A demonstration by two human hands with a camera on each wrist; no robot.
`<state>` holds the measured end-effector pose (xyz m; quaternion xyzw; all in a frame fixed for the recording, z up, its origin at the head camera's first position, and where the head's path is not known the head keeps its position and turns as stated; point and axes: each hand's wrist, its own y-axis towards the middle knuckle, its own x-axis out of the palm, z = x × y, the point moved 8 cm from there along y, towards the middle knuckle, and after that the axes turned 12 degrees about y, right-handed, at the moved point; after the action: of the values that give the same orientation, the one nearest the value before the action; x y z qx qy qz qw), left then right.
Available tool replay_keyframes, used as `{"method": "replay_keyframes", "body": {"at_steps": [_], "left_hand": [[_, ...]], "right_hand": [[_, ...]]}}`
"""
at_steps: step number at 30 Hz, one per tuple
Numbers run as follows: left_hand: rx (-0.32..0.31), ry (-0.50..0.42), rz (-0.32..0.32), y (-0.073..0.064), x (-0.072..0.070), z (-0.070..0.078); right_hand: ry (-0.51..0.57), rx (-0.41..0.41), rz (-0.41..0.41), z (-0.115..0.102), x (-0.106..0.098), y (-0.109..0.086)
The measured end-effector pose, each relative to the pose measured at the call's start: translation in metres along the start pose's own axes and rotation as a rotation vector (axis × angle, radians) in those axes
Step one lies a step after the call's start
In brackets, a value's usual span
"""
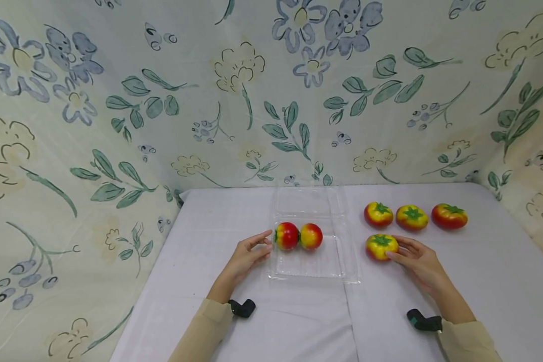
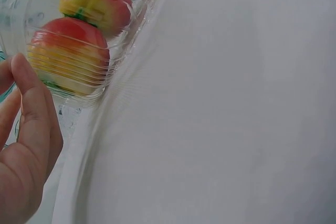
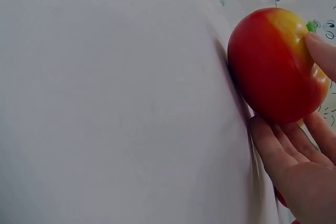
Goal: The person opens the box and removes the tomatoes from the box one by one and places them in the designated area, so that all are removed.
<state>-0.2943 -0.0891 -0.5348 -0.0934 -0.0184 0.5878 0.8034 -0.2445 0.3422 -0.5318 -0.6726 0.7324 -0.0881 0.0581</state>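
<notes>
A clear plastic clamshell box [image 1: 307, 261] lies with its lid [image 1: 309, 201] folded back. Inside, two red-and-yellow tomatoes [image 1: 311, 236] lie on their sides, side by side along the back; the left one [image 2: 71, 56] shows through the ribbed wall. My left hand [image 1: 249, 254] is at the box's left side, pinching its edge with thumb and fingertips. To the right of the box, my right hand [image 1: 418, 261] grips another tomato [image 1: 382, 247], its green leafy top facing up. In the right wrist view the thumb lies over this tomato [image 3: 273, 66], with fingers under its near side.
Behind the right hand stands a row of three more tomatoes [image 1: 412, 218], green tops up. A white cloth [image 1: 163, 281] with a crease covers the table. A flowered curtain [image 1: 253, 100] rises at the back and sides.
</notes>
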Motion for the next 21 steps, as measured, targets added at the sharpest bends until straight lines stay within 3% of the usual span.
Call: {"method": "replay_keyframes", "body": {"at_steps": [21], "left_hand": [[0.009, -0.007, -0.01, 0.0002, -0.0002, 0.0013]], "right_hand": [[0.028, -0.022, -0.018, -0.0019, -0.0061, -0.0001]]}}
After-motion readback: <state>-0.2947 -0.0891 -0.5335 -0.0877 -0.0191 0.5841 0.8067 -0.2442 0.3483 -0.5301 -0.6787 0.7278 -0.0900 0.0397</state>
